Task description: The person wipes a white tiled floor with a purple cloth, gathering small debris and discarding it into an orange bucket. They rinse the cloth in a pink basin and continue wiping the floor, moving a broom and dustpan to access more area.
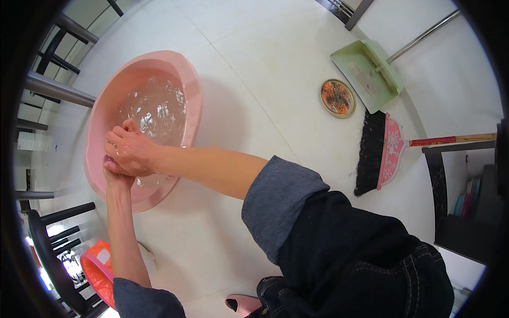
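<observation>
A pink plastic basin stands on the tiled floor with moving, glinting water in it. Over the near left part of the basin my two wet hands are pressed together. My right hand lies on top, its fingers curled. Beneath it is my left hand, mostly hidden. A small purple thing shows between them at the left edge; what it is and which hand grips it cannot be told. Both sleeves are rolled up in dark denim cuffs.
A green dustpan, a round tin-like dish with orange and black contents and a pink-backed broom are at the right. A bin with an orange liner stands lower left, near black chair parts. A pink slipper shows below.
</observation>
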A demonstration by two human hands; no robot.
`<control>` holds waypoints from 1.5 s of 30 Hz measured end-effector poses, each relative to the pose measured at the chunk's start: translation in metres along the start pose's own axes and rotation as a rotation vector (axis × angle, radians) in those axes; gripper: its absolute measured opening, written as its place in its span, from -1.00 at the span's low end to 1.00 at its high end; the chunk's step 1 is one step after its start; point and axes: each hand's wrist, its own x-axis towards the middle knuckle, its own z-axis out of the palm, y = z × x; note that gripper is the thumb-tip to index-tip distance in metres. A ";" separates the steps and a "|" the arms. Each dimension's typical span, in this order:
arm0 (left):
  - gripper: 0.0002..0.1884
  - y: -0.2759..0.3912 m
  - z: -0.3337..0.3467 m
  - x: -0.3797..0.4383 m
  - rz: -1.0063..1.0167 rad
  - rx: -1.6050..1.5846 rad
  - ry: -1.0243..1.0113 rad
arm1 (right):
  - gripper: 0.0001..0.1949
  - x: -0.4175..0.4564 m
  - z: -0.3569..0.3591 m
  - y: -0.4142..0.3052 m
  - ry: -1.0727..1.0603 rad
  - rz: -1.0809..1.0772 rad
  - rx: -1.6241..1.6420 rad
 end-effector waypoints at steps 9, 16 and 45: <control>-0.50 -0.011 0.005 0.008 0.091 0.143 0.160 | -0.83 0.010 0.002 -0.006 -0.015 0.267 0.112; -0.46 -0.010 0.043 -0.018 0.156 0.404 0.120 | -0.68 0.026 -0.011 -0.003 -0.098 0.714 0.338; -0.54 -0.031 0.005 -0.057 0.482 0.598 0.211 | -0.45 0.010 -0.101 -0.040 -0.894 0.898 -0.524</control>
